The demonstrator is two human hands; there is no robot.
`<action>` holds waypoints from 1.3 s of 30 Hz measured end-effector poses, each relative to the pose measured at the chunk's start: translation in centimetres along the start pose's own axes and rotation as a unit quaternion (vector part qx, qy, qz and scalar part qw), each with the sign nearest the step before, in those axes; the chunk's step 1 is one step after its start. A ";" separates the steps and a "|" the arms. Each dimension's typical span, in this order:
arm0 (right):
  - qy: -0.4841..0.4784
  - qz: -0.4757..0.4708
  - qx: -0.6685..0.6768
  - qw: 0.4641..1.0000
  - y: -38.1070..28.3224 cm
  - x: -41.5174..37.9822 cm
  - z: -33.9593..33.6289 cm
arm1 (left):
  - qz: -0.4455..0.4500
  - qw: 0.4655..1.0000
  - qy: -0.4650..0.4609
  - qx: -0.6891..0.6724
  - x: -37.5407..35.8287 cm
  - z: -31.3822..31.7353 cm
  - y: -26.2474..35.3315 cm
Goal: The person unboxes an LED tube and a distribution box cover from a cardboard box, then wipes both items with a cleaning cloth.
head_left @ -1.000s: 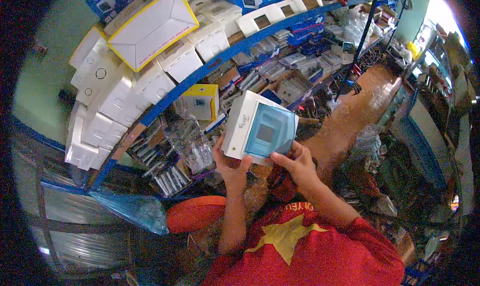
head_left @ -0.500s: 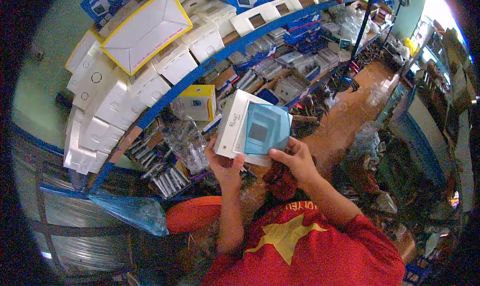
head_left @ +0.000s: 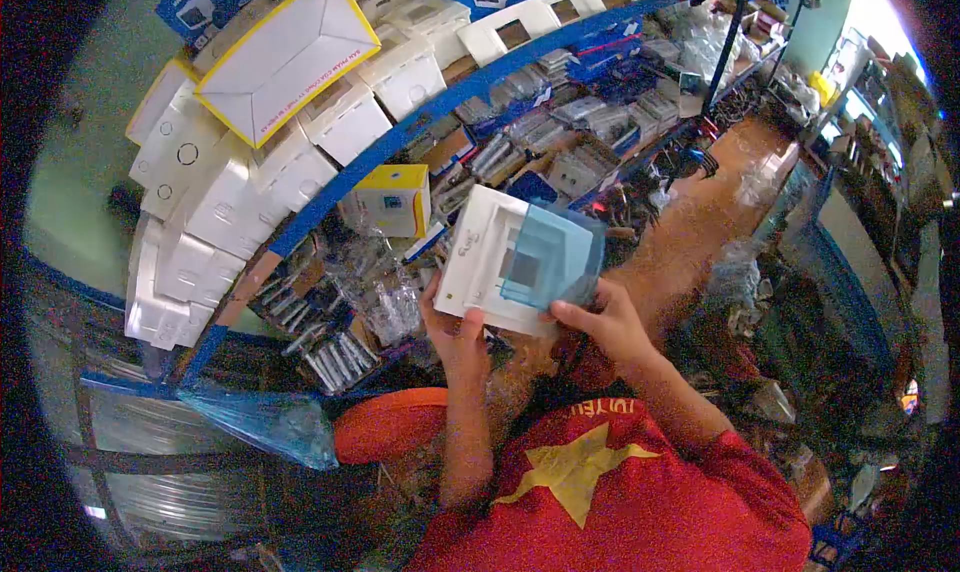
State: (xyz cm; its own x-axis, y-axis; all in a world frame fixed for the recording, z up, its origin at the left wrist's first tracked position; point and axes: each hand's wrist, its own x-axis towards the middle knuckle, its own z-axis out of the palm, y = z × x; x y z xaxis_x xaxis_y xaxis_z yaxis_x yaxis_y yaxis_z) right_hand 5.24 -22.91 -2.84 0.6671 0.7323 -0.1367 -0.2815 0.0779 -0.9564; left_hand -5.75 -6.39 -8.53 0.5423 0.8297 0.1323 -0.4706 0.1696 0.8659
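Observation:
A white plastic box (head_left: pixel 480 262) with small dark lettering on its left part is held up in front of my chest. Its translucent blue cover (head_left: pixel 560 262) stands tilted away from the white frame, which leaves part of the inside showing. My left hand (head_left: pixel 456 322) grips the lower left corner, thumb on the front face. My right hand (head_left: pixel 608 322) has its thumb on the lower edge of the blue cover, with its fingers behind. Just left of the box, a yellow and white carton (head_left: pixel 395 202) rests among plastic-wrapped parts.
A blue-edged shelf (head_left: pixel 375 162) curves across the view, lined with white boxes (head_left: pixel 345 127) and a large yellow-edged carton (head_left: pixel 290 62). Below it lie trays of packaged parts (head_left: pixel 580 172). An orange-red round object (head_left: pixel 390 427) and a blue plastic bag (head_left: pixel 265 422) are at lower left.
The blue cover has swung away from the white frame toward the right, and more of the frame's inside shows. My right hand has moved slightly right with it.

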 end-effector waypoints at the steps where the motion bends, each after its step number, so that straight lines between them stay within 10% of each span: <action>1: -0.011 0.020 0.026 0.999 0.0 -0.5 0.4 | 0.016 1.000 -0.006 0.015 -0.1 0.2 0.1; 9: -0.045 0.123 0.107 0.986 -1.5 -1.8 2.4 | 0.100 0.989 -0.028 0.103 0.3 -0.3 -0.5; 39: 0.025 0.016 0.063 0.998 0.5 -0.9 1.8 | 0.066 0.995 -0.015 0.070 -0.9 2.3 -0.5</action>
State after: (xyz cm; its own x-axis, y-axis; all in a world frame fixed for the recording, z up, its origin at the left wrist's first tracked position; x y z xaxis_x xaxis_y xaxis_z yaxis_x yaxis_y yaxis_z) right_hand 3.25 -22.30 -2.72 0.6886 0.7018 -0.1825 -0.3861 0.1419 -0.9115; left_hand -4.40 -8.39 -7.97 0.5042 0.8227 0.2627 -0.4387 -0.0180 0.8984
